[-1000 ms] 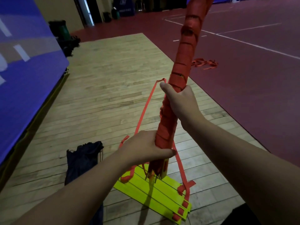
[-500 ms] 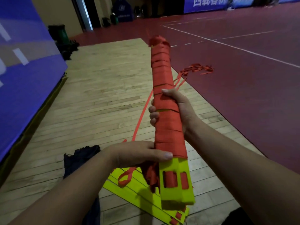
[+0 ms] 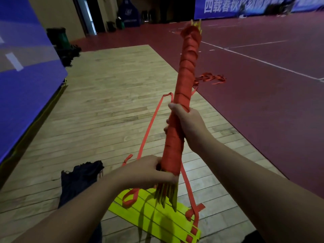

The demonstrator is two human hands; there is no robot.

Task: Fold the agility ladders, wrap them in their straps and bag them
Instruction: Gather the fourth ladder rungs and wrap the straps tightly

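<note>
A: Where is the ladder?
B: The wrapped ladder bundle (image 3: 185, 95) stands nearly upright in the middle of the frame, its top leaning a little to the right. Orange strap is wound round it from end to end, and yellow rung ends stick out at the top and bottom

A: Who holds it?
B: Both hands. The left hand (image 3: 149, 171), reaching in from the lower left, has its fingers curled round the bottom of the bundle, just above the yellow ends. The right hand (image 3: 187, 123) grips it about halfway up, with its thumb toward the top and its fingertips showing on the left side

A: What else belongs to the job?
B: A second ladder (image 3: 157, 220) lies flat on the wooden floor (image 3: 105, 102) at lower centre, below the bundle. A loose orange strap (image 3: 149, 127) runs along the floor left of the bundle; I cannot tell what it joins. A dark bag (image 3: 78, 179) lies crumpled at lower left, near the rungs

A: And farther off?
B: A tangle of orange strap (image 3: 210, 78) lies on the red court floor (image 3: 263, 120), right of centre. A blue panel (image 3: 26, 102) fills the left edge, a green bin (image 3: 60, 39) stands at upper left, and a blue banner (image 3: 245, 6) with white characters crosses the upper right
</note>
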